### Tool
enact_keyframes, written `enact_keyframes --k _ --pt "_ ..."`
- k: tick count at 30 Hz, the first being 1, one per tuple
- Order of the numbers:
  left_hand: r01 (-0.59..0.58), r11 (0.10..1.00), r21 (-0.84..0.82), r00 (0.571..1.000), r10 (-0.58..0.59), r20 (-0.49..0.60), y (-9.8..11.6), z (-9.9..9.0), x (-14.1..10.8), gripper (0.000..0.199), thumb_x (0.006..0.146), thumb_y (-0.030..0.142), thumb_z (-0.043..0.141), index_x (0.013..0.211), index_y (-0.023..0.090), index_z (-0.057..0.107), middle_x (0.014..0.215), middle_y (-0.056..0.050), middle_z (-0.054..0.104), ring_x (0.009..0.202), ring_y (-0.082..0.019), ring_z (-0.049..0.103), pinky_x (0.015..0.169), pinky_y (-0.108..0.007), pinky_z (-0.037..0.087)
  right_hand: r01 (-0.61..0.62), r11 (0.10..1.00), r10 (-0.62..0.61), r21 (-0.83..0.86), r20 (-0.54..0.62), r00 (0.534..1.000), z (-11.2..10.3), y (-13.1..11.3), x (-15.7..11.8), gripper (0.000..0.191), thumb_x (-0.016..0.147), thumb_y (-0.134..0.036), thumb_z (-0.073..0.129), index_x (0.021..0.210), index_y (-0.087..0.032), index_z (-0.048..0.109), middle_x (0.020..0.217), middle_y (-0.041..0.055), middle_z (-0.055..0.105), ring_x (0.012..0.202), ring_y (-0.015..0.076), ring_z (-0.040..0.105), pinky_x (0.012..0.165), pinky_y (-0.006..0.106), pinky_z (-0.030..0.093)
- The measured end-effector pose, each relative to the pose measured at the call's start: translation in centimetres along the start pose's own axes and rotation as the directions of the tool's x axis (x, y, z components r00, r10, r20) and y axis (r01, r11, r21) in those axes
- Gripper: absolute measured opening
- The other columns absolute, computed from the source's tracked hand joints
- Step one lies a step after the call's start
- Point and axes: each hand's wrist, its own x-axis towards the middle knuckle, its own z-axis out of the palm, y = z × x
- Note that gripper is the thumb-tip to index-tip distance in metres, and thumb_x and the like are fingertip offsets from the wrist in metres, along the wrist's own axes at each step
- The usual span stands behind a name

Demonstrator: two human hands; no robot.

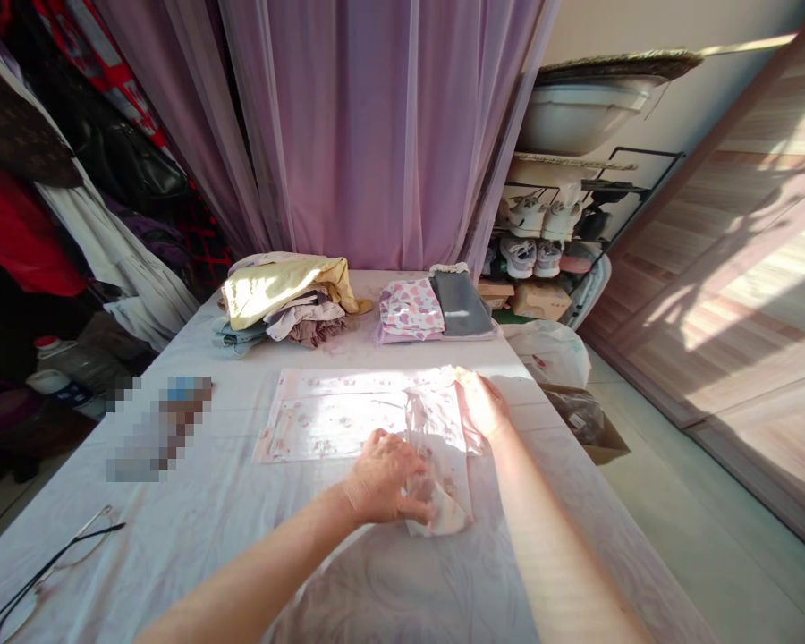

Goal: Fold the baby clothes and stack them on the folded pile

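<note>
A pale pink garment (335,427) with a small print lies spread on the table, partly folded, with bright sun across its upper part. At its right end a section is turned over and hangs down toward me, its lower edge crumpled. My left hand (390,476) is closed on this lower folded part, thumb and fingers on either side of the cloth. At the upper right corner my right hand (481,404) grips the garment's edge; its fingertips are washed out by the light.
Behind the garment are a loose clothes pile (285,300) and folded clothes (412,309). Eyeglasses (57,563) lie at the near left, below a blurred-out item (165,429). A shoe rack (537,215) stands right of the purple curtain (362,134).
</note>
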Motion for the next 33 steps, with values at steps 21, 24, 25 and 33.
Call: enact_keyframes --k 21,24,25,33 --pt "0.243 0.802 -0.546 0.965 -0.256 0.054 1.4 -3.2 0.1 0.020 0.076 0.033 0.062 0.091 0.020 0.068 0.101 -0.006 0.071 0.091 -0.021 0.064 0.081 -0.033 0.049 -0.144 0.923 0.157 0.357 -0.006 0.988 -1.9 2.3 -2.2 0.071 0.092 -0.058 0.015 0.143 -0.019 0.046 0.136 0.0158 0.059 0.132 0.0301 0.051 0.104 0.054 0.046" --pt "0.124 0.523 -0.843 0.964 -0.265 -0.022 0.1 -5.3 -0.4 0.032 0.076 0.045 0.065 0.093 0.018 0.063 0.093 -0.005 0.070 0.083 -0.018 0.064 0.075 -0.030 0.050 -0.128 0.915 0.146 0.382 -0.020 0.989 -1.8 2.7 -2.1 0.069 0.093 -0.057 0.016 0.142 -0.020 0.047 0.134 0.0176 0.060 0.128 0.0295 0.054 0.104 0.052 0.047" --pt "0.092 0.450 -0.888 0.948 -0.313 -0.061 -0.4 -6.2 -0.6 0.035 0.074 0.049 0.067 0.091 0.018 0.061 0.087 -0.004 0.070 0.078 -0.017 0.064 0.073 -0.029 0.051 -0.123 0.913 0.144 0.388 -0.026 0.989 -1.7 2.9 -2.0 0.069 0.093 -0.057 0.016 0.142 -0.018 0.046 0.134 0.0185 0.059 0.127 0.0291 0.055 0.103 0.051 0.047" --pt "0.160 0.365 -0.917 0.582 -0.785 -0.211 -7.7 -8.8 -0.5 0.037 0.063 0.047 0.073 0.084 0.019 0.061 0.078 0.000 0.068 0.072 -0.015 0.064 0.061 -0.025 0.053 -0.130 0.850 0.186 0.510 -0.059 0.981 -1.4 3.1 -1.7 0.058 0.088 -0.058 0.035 0.124 -0.018 0.057 0.121 0.0168 0.066 0.119 0.0276 0.061 0.103 0.047 0.048"
